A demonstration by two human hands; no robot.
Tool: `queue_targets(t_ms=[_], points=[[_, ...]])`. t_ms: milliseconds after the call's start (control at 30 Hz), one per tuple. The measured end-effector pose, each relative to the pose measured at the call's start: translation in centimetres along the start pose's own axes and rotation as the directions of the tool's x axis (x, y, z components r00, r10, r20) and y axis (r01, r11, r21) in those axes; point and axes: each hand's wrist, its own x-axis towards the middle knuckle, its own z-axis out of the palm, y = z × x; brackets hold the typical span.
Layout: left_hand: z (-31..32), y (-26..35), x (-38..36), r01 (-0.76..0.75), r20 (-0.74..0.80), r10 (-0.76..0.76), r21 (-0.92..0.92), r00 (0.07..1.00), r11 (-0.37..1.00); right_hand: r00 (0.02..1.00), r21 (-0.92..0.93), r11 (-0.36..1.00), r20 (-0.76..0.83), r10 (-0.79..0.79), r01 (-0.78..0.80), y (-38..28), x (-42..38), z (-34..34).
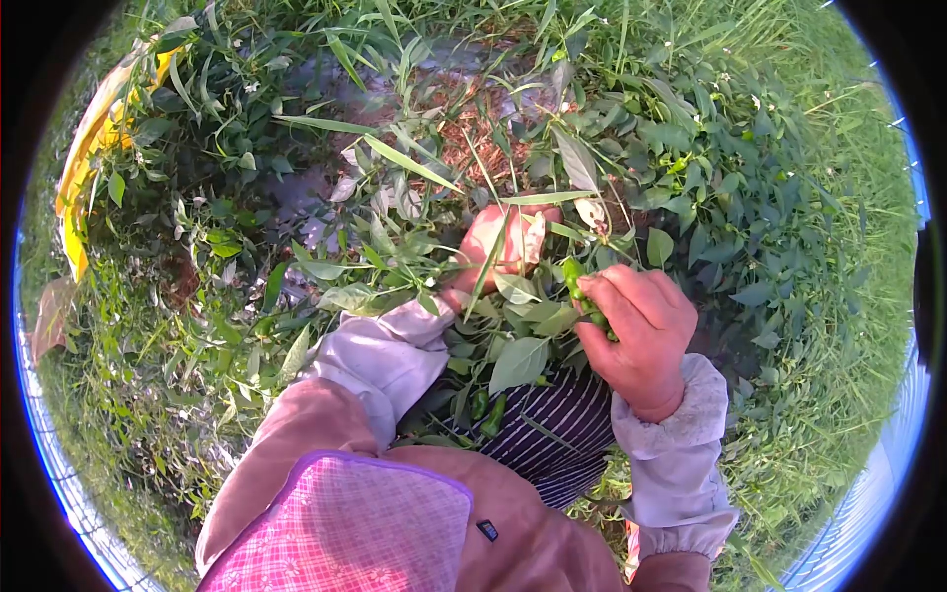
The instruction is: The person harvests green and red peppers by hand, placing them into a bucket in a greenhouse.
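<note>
My right hand [646, 331] is closed, thumb and fingers pinching green chili peppers [574, 276] beside broad leaves [520, 363]. To its left, my left hand [501, 239] is in among the stems of the pepper plant. Its fingers look curled, but leaves and a long grass blade cross in front, so what they hold is hidden. Lower down, another green pepper [493, 418] shows against dark striped cloth [567, 424] over my legs.
Leafy pepper plants [730, 187] with small white flowers spread to the right, and tall grass [838, 395] lies beyond. Dry straw [483, 133] covers ground ahead. A yellow sheet or bag [84, 187] stands at the far left. Pink checked cloth [365, 523] fills the bottom.
</note>
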Motion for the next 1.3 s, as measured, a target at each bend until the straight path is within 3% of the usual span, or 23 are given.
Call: queue_targets(t_ms=[33, 133, 167, 200, 233, 267, 333, 367, 400, 467, 533, 600, 633, 733, 800, 867, 933, 1000, 1100, 1167, 1200, 1267, 1300], points=[[1.1, -2.1, -0.3, -0.017, 0.020, 0.040, -0.665, 0.999, 0.747, 0.999, -0.005, 1.000, -0.039, 0.001, -0.001, -0.1, -0.3, 0.0], [1.0, -2.0, -0.4, 0.067, -0.031, -0.081, -0.308, 0.996, 0.949, 0.994, 0.017, 0.999, -0.108, 0.033, -0.031, 0.1, -1.0, 0.1], [1.1, -2.1, -0.5, 0.018, -0.075, -0.068, -0.529, 0.995, 0.849, 0.993, 0.017, 0.999, -0.113, 0.033, -0.031, 0.0, -1.0, -0.1], [1.3, -2.1, -0.4, 0.002, -0.017, -0.044, -0.918, 0.999, 0.397, 0.991, 0.040, 0.998, -0.119, 0.056, -0.052, -0.2, -1.0, -0.4], [1.5, -2.1, -0.4, 0.037, 0.041, -0.021, -0.980, 0.999, -0.195, 0.989, 0.061, 0.995, -0.125, 0.080, -0.072, -0.4, -0.8, -0.9], [1.7, -2.8, 0.0, 0.144, 0.077, 0.155, -0.862, 0.985, -0.486, 0.989, 0.060, 0.996, -0.127, 0.076, -0.069, -0.9, -0.1, -1.9], [2.5, -0.7, -0.9, -0.101, -0.120, -0.306, -0.992, 0.944, 0.079, 0.892, 0.114, 0.983, -0.416, 0.178, -0.143, -2.4, 1.2, -4.3], [2.3, -1.7, -1.0, 0.000, -0.236, -0.201, -0.648, 0.951, 0.762, 0.788, 0.368, 0.883, -0.429, 0.441, -0.293, -1.8, 1.3, -4.9], [1.7, -1.6, -0.2, -0.032, -0.146, -0.343, -0.948, 0.928, 0.317, 0.643, 0.596, 0.710, -0.385, 0.662, -0.375, -0.8, 1.8, -5.6], [-2.0, -2.7, 1.0, 0.034, -0.109, -0.268, -0.878, 0.957, 0.478, 0.405, 0.949, 0.244, -0.147, 0.902, -0.200, 0.9, 2.1, -6.8], [-6.2, -4.6, 1.8, 0.079, -0.108, -0.279, -0.807, 0.954, 0.585, 0.304, 0.989, 0.014, 0.033, 0.952, -0.148, 3.2, 0.2, -7.4], [-9.4, -6.1, 2.7, 0.144, -0.101, -0.426, -0.851, 0.899, 0.506, 0.268, 0.994, -0.016, 0.046, 0.962, -0.112, 4.6, -1.3, -7.4], [-9.8, -5.1, 2.9, 0.154, -0.078, -0.559, -0.922, 0.825, 0.356, 0.249, 0.994, -0.074, 0.092, 0.964, -0.083, 5.1, -2.1, -7.4], [-10.3, 0.2, 2.6, 0.053, -0.039, -0.761, -0.994, 0.648, 0.095, 0.279, 0.999, -0.044, 0.038, 0.960, 0.015, 6.1, -4.4, -6.5], [-9.9, 5.0, -0.4, 0.005, -0.043, -0.555, -0.996, 0.831, 0.085, 0.244, 0.999, -0.036, 0.032, 0.969, 0.014, 5.7, -4.8, -6.7], [-10.7, 11.9, -2.5, -0.106, -0.233, -0.392, -0.942, 0.890, 0.319, 0.297, 0.961, 0.241, -0.192, 0.935, -0.137, 4.9, -5.2, -6.8], [-11.5, 17.4, -3.5, -0.415, -0.703, 0.012, -0.405, 0.711, 0.815, 0.349, 0.941, 0.293, -0.221, 0.911, -0.169, 4.6, -5.9, -6.6], [-10.9, 22.3, -4.0, -0.647, -0.750, 0.264, -0.272, 0.606, 0.713, 0.387, 0.924, 0.346, -0.262, 0.884, -0.162, 4.1, -5.8, -6.2], [-5.1, 26.4, -1.0, -0.594, -0.200, 0.577, -0.037, 0.792, 0.803, 0.367, 0.922, 0.341, -0.256, 0.894, -0.186, 2.4, -4.6, -6.8], [-0.3, 27.2, 1.2, -0.538, 0.110, 0.527, 0.195, 0.843, 0.820, 0.345, 0.939, 0.325, -0.269, 0.899, -0.115, 1.1, -4.2, -7.7], [1.8, 26.5, 1.7, -0.466, 0.115, 0.451, 0.196, 0.885, 0.863, 0.316, 0.952, 0.303, -0.271, 0.909, -0.055, 0.6, -4.4, -8.1], [4.9, 25.0, 3.0, -0.467, 0.021, 0.483, -0.222, 0.875, 0.856, 0.284, 0.958, 0.286, -0.275, 0.918, 0.003, 0.2, -4.8, -8.8], [5.3, 24.6, 3.0, -0.352, 0.103, 0.391, -0.275, 0.914, 0.895, 0.261, 0.951, 0.308, -0.288, 0.922, -0.040, -0.3, -4.8, -9.4]])
